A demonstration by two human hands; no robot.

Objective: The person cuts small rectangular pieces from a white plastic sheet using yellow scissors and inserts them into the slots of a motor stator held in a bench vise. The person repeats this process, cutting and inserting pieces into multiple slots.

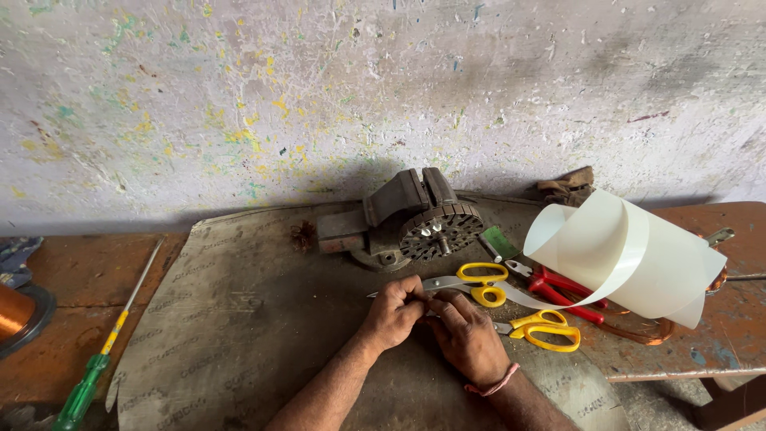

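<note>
My left hand point(393, 311) and my right hand point(465, 335) meet over the grey mat point(239, 319), fingertips pinched together on a small pale strip that I can barely see between them. Just beyond my fingers lie yellow-handled scissors point(477, 283), blades pointing left. A second pair of yellow-handled scissors point(546, 330) lies to the right of my right hand. A curled white sheet point(630, 251) stands at the right, its tail running toward my hands.
A metal vise holding a slotted round motor core point(439, 230) sits behind my hands. Red-handled pliers point(562, 287) lie under the sheet. A green-handled screwdriver point(100, 359) lies at the left, a copper wire spool point(14, 311) at the left edge. A paint-spattered wall rises behind.
</note>
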